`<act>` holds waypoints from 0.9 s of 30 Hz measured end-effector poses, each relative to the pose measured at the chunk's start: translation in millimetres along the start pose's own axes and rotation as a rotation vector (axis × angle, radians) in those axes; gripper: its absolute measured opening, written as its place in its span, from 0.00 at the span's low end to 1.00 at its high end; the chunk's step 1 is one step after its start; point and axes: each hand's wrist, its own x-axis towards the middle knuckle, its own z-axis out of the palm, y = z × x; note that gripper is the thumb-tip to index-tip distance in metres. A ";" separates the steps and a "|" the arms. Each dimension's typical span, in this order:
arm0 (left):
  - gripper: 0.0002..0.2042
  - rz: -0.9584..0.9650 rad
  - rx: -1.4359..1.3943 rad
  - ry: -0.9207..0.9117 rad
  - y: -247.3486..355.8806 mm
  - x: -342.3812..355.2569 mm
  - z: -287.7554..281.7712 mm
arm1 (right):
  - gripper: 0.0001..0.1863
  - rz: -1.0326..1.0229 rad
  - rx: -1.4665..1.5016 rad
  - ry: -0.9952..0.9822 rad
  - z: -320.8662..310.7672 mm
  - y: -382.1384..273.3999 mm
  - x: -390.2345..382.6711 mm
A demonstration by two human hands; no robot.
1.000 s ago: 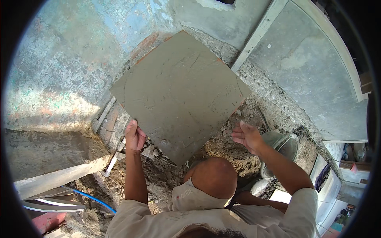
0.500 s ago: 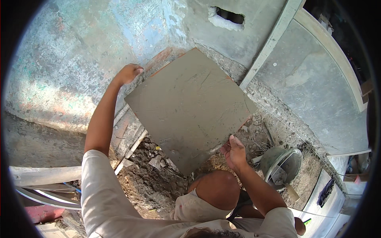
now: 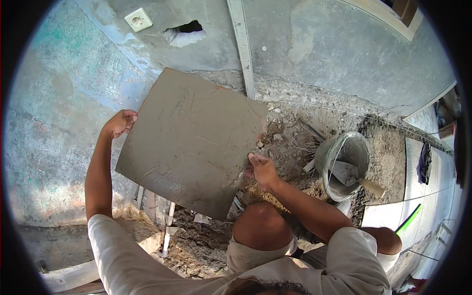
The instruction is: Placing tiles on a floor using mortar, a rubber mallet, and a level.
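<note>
A large square tile [image 3: 189, 140] spans the space in front of me, its visible face coated with smooth grey mortar. Orange-brown tile edge shows at a few spots along its rim. My left hand [image 3: 121, 123] is closed at the tile's left edge, fingertips pinching it. At the lower right edge, my right hand [image 3: 262, 170] grips with the thumb on the coated side and fingers partly hidden. The tile is held tilted above the rough ground, hiding much of the wall's corner.
To the right stands a bucket [image 3: 364, 147] with a wooden-handled trowel [image 3: 344, 173] in it. A string [image 3: 339, 109] runs along the wall base. Rubble and soil [image 3: 191, 241] lie below the tile. The wall has a socket [image 3: 138, 20] and a broken hole [image 3: 186, 34]. Pale floor tiles [image 3: 388, 214] lie far right.
My view has swung right. The tile has turned and its left side is now held by my left hand, which was beside the edge before. My right hand keeps its grip.
</note>
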 end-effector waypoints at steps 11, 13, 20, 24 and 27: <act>0.11 0.276 0.081 0.186 157.9 -192.6 -65.4 | 0.14 0.100 0.091 -0.285 114.7 -16.6 25.0; 0.11 0.253 0.100 0.233 173.8 -205.6 -61.3 | 0.14 0.082 0.126 -0.343 128.8 -15.7 36.9; 0.09 0.279 0.133 0.358 206.2 -216.6 -28.9 | 0.13 0.097 0.124 -0.384 153.9 -28.1 79.5; 0.09 0.338 0.184 0.409 213.2 -217.9 -12.1 | 0.15 0.156 0.038 -0.394 166.9 -48.1 86.2; 0.09 0.396 0.315 0.459 222.4 -208.2 6.4 | 0.15 0.142 0.016 -0.364 165.7 -49.3 105.1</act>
